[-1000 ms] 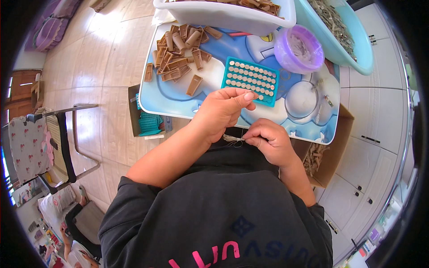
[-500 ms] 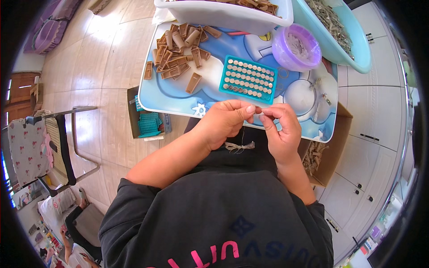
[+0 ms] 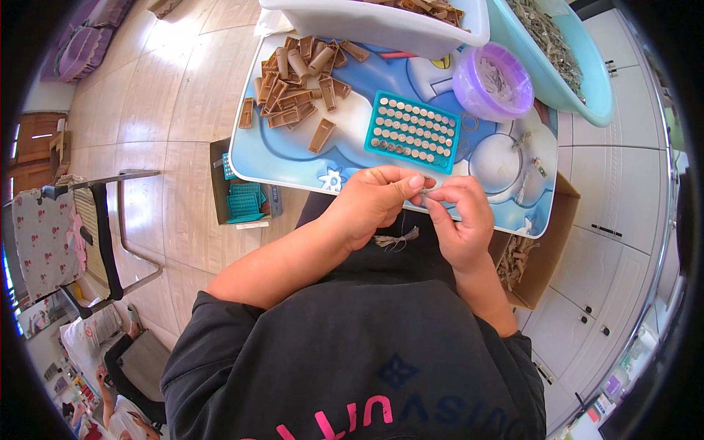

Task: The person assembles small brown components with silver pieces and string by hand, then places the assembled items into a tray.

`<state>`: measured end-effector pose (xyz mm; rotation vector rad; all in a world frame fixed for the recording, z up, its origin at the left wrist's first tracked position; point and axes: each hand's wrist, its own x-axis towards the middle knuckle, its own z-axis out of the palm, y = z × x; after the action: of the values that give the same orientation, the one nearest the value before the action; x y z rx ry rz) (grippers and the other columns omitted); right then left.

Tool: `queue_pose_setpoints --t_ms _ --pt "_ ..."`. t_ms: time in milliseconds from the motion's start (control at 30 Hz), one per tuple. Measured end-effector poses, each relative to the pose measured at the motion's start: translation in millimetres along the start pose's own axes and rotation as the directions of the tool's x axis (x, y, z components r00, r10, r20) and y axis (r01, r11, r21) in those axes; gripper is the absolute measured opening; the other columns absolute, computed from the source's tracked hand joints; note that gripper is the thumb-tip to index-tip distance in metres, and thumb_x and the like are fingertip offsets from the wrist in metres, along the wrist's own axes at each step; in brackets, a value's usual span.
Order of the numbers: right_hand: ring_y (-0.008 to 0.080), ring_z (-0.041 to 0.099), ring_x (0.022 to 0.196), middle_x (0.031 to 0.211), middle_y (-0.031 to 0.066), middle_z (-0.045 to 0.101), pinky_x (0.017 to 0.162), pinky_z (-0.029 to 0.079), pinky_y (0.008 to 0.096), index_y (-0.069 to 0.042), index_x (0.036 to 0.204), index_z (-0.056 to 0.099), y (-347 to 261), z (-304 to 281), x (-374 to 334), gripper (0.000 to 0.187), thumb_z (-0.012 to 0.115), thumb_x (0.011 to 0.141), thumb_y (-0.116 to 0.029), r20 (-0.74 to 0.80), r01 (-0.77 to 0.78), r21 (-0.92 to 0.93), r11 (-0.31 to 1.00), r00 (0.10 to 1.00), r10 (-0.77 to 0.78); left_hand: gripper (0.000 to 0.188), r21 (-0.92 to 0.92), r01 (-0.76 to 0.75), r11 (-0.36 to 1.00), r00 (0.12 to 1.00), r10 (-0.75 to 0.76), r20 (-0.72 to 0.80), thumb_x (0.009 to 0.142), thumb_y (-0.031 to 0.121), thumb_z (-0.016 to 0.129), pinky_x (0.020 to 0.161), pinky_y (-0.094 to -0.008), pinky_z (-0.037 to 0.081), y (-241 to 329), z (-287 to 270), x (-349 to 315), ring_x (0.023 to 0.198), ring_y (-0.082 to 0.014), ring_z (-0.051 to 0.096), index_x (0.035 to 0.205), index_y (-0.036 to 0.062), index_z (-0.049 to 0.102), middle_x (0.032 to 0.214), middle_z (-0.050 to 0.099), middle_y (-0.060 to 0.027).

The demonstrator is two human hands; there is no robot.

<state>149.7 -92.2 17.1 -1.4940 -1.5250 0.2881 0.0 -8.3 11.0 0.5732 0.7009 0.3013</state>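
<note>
Centrally in the head view, the left hand (image 3: 385,196) and right hand (image 3: 463,220) pinch a tiny, indistinct piece (image 3: 424,192) over the near edge of the counter (image 3: 293,163), near the teal tray (image 3: 411,160). Fine fingerwork appears in hand; the next move likely calls for a steady pinch.

Left grip (image 3: 378,193): I have drawn it back off the tray (image 3: 442,163), toward me.
Tray: its near row, which I partly covered a second ago, now shows.
Right grip (image 3: 465,221): I have raised it to my left fingertips, at a small piece too tiny to identify.
Bundle (image 3: 398,237): now apart from my right fingers, below both grips.
</note>
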Motion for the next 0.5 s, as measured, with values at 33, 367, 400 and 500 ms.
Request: queue_pose_setpoints --t_ms 33,367,400,500 --pt "0.0228 0.057 0.07 0.079 0.0092 0.058 0.061 0.045 0.0305 -0.003 0.08 0.06 0.8 -2.7 0.8 0.014 0.07 0.071 0.001 -0.023 -0.012 0.036 0.999 1.0 0.013 0.027 0.011 0.004 1.0 1.0 -0.004 -0.002 0.091 0.024 0.058 0.039 -0.0177 0.022 0.0 0.5 -0.5 0.044 -0.0012 0.033 0.103 0.0003 0.063 0.074 0.056 0.0016" --pt "0.0223 0.057 0.07 0.078 0.0092 0.057 0.061 0.045 0.0298 -0.001 0.081 0.058 -1.6 -5.9 1.1 0.011 0.066 0.076 0.002 -0.012 0.0 -0.001 1.0 1.0 0.0 0.022 0.251 -0.066 0.966 0.998 0.069 -0.006 0.09 0.023 0.06 0.04 -0.017 0.024 -1.2 9.7 -6.4 0.047 -0.0006 0.036 0.098 0.0029 0.065 0.075 0.06 -0.0004" --pt "0.0223 0.057 0.07 0.078 0.0092 0.057 0.061 0.045 0.0298 -0.001 0.081 0.058 -1.6 -5.6 1.6 0.011 0.066 0.076 0.002 -0.012 0.001 -0.001 1.0 1.0 -0.001 0.022 0.254 -0.073 0.964 0.997 0.079 -0.012 0.091 0.023 0.058 0.04 -0.0175 0.024 -2.3 9.6 -6.4 0.046 -0.0012 0.035 0.1 0.003 0.063 0.075 0.059 -0.0006" --pt "0.0215 0.055 0.07 0.079 0.0091 0.056 0.063 0.044 0.0293 -0.001 0.081 0.056 -1.7 -5.7 2.0 0.01 0.065 0.078 0.001 -0.006 0.008 0.006 1.0 1.0 -0.008 0.024 0.099 -0.115 0.988 0.993 0.118 -0.025 0.092 0.021 0.054 0.04 -0.0186 0.023 -2.3 4.6 -8.3 0.045 -0.0028 0.032 0.106 0.0032 0.058 0.076 0.056 -0.0014"
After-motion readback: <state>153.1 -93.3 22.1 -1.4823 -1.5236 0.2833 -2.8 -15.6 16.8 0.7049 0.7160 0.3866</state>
